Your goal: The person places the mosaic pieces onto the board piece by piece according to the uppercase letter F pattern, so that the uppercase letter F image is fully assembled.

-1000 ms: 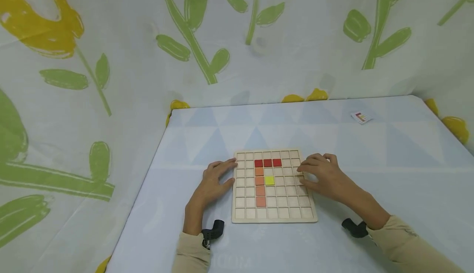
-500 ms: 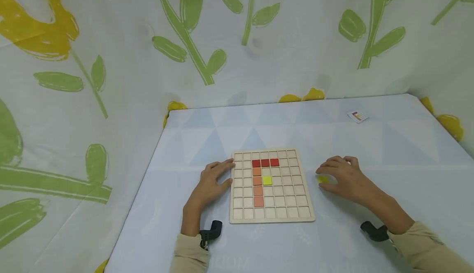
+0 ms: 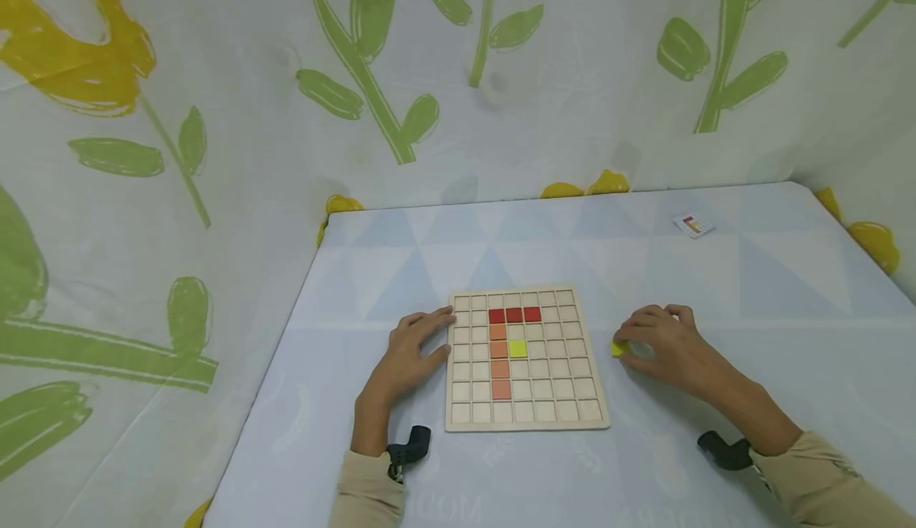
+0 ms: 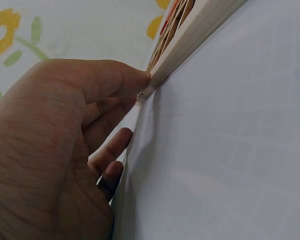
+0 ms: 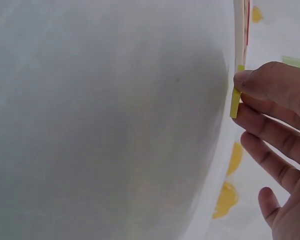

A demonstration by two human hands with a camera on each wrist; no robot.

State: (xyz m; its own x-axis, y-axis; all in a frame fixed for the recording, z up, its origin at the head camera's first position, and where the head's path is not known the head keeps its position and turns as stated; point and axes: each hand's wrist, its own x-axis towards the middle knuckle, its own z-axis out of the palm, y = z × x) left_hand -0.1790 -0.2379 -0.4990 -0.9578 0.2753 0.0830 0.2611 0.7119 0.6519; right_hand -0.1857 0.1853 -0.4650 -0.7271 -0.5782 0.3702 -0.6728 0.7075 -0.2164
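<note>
A wooden grid board [image 3: 551, 411] lies on the table in the head view. A row of 3 red tiles [image 3: 514, 315] crosses its upper part, and several orange tiles [image 3: 499, 369] run down below the left red one. One yellow tile [image 3: 518, 349] sits beside that orange column. My left hand [image 3: 409, 357] rests at the board's left edge, thumb and fingertips touching it, as the left wrist view confirms. Right of the board, my right hand [image 3: 669, 351] pinches another yellow tile [image 5: 235, 102] between thumb and fingers, apart from the board.
A small printed card [image 3: 693, 226] with a coloured pattern lies near the table's back right. A light-blue patterned cloth [image 3: 401, 265] covers the table. Behind and to the left hangs a white flowered curtain [image 3: 250, 114].
My right hand has moved right, off the board's right edge, to a yellow tile on the table, and now pinches it. The left hand stays at the board.
</note>
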